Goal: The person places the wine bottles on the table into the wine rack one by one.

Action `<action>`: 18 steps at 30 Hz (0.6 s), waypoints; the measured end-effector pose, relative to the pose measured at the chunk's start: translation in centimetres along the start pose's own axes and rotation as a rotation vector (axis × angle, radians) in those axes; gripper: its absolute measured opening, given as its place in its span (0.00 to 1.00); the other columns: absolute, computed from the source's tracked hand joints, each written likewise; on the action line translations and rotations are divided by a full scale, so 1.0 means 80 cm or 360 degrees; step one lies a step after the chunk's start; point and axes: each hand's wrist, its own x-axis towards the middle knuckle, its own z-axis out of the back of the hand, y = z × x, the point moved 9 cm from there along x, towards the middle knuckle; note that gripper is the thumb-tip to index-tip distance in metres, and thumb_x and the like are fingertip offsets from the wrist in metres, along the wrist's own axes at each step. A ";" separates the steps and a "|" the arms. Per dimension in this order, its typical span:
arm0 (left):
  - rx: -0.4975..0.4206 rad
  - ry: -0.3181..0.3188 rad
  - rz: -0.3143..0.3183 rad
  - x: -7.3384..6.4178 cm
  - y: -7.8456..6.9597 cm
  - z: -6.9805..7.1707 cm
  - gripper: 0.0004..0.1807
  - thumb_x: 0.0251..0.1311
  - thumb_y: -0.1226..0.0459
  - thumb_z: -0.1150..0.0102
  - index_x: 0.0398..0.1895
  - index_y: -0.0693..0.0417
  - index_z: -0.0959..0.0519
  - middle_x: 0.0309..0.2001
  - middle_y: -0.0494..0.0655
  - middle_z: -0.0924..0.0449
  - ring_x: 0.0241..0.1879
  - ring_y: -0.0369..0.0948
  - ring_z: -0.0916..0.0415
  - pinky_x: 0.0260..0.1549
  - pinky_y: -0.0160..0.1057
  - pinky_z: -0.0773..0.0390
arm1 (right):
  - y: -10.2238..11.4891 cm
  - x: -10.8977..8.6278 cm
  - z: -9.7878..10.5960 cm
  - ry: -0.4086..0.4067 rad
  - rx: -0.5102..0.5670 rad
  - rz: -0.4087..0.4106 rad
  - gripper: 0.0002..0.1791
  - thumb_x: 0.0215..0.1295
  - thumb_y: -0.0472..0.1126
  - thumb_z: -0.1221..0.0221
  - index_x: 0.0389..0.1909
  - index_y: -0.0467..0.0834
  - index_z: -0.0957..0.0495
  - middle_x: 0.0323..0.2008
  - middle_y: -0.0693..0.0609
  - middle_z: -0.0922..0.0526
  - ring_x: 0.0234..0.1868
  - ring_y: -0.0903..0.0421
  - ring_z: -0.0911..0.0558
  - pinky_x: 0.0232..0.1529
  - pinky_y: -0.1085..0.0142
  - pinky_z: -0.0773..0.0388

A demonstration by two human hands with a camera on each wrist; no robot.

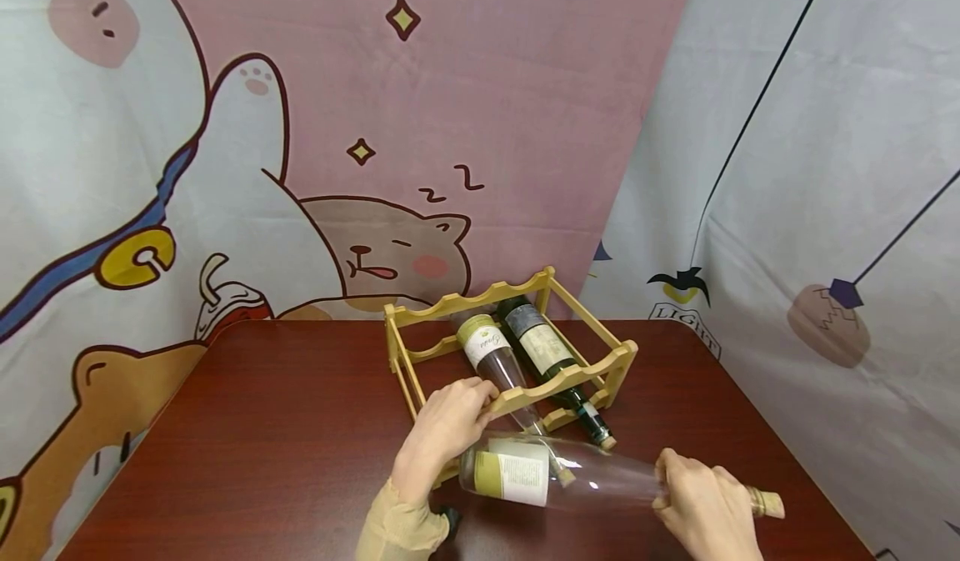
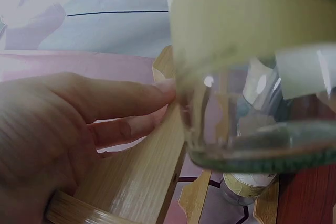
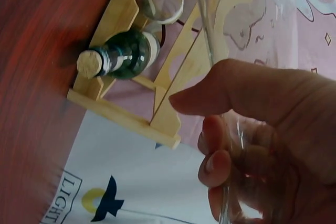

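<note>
My right hand (image 1: 705, 503) grips a clear glass wine bottle (image 1: 600, 473) by its neck. The bottle lies nearly level in front of the wooden wine rack (image 1: 525, 398), its corked end to the right and its labelled base to the left. With thumb and fingers, my left hand (image 1: 450, 415) holds the rack's upper front rail near the left corner. In the left wrist view the held bottle's base (image 2: 252, 150) hangs close beside that rail. Its glass passes through my curled fingers (image 3: 215, 166) in the right wrist view.
On the rack's lower level lie a clear bottle (image 1: 501, 365) with a white and green label and, to its right, a dark green bottle (image 1: 546, 348). Both corks point forward. The rack stands on a dark red-brown table (image 1: 300, 428), with a printed cloth (image 1: 525, 127) behind.
</note>
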 end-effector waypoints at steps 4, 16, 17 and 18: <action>-0.0006 -0.0004 -0.0003 0.000 -0.001 0.001 0.06 0.50 0.65 0.32 0.31 0.51 0.20 0.26 0.39 0.23 0.24 0.35 0.27 0.21 0.33 0.29 | 0.001 -0.001 -0.008 0.0103 0.0034 -0.0082 0.18 0.28 0.36 0.33 0.20 0.50 0.32 0.16 0.59 0.26 0.16 0.56 0.27 0.24 0.61 0.34; 0.0009 0.0000 -0.0007 0.001 0.000 -0.001 0.06 0.50 0.66 0.32 0.32 0.50 0.19 0.27 0.40 0.22 0.24 0.35 0.27 0.20 0.32 0.30 | 0.014 -0.006 -0.018 0.0119 0.0119 -0.0219 0.14 0.30 0.33 0.38 0.21 0.49 0.30 0.17 0.57 0.22 0.17 0.52 0.30 0.19 0.58 0.35; 0.0009 -0.0001 -0.0008 0.001 0.000 0.000 0.06 0.50 0.66 0.32 0.32 0.50 0.19 0.27 0.40 0.22 0.24 0.35 0.27 0.21 0.32 0.30 | 0.015 -0.007 -0.018 0.0116 0.0122 -0.0231 0.14 0.30 0.33 0.38 0.21 0.49 0.29 0.16 0.57 0.22 0.16 0.52 0.30 0.18 0.58 0.36; 0.0008 -0.0002 -0.0009 0.001 0.000 -0.001 0.07 0.49 0.66 0.32 0.32 0.50 0.19 0.27 0.40 0.22 0.24 0.35 0.26 0.21 0.33 0.29 | 0.016 -0.007 -0.019 0.0110 0.0122 -0.0242 0.14 0.30 0.32 0.38 0.21 0.49 0.30 0.16 0.57 0.23 0.16 0.52 0.31 0.18 0.58 0.36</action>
